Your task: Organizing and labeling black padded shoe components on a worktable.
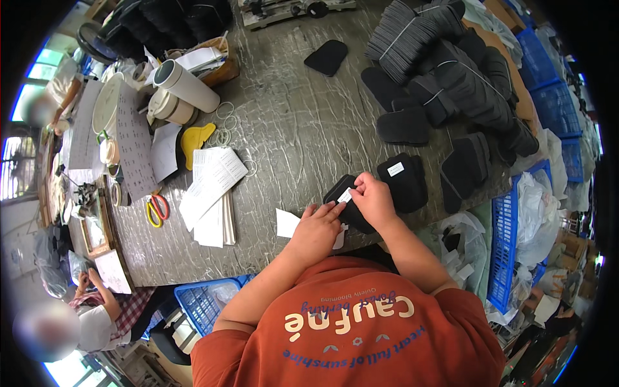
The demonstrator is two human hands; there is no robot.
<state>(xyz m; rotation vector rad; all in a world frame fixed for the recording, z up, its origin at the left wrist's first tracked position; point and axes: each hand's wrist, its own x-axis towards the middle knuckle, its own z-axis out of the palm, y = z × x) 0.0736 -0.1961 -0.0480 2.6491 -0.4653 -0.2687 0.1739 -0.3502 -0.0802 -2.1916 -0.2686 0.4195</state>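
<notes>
Pressing down on a black insole [348,203] near the table's [290,122] front edge, both hands work at a small white label [345,195]. The left hand [316,232] rests knuckles up with its fingertips on the insole just beside the label; it grips nothing that I can make out. The right hand [373,198] has its fingers pinched narrow on the label's right end, holding it against the insole's top. A white paper slip [287,224] lies flat just left of the left hand, partly under it.

Just right of the hands sits a short stack of black insoles [405,180], the top one already bearing a white label. To the left, a pile of printed sheets [211,187] fans out over the table, and red-and-yellow scissors [157,209] lie beside it, near the table's left edge. A blue crate [205,302] sits below the table's near corner, and another blue crate [504,251] stands at the right, with clear plastic bags spilling over it.

Farther out, a yellow insole-shaped piece [195,140] lies next to loose rubber bands [225,122]. Beyond these a white roll [187,85] lies on its side beside a cream jug [171,106]. Across the table on the right, bundles of black insoles [451,77] tied with bands are heaped high, and a single black piece [326,57] lies apart from them near the far edge. Another person [103,316] sits at lower left, well apart from the hands.
</notes>
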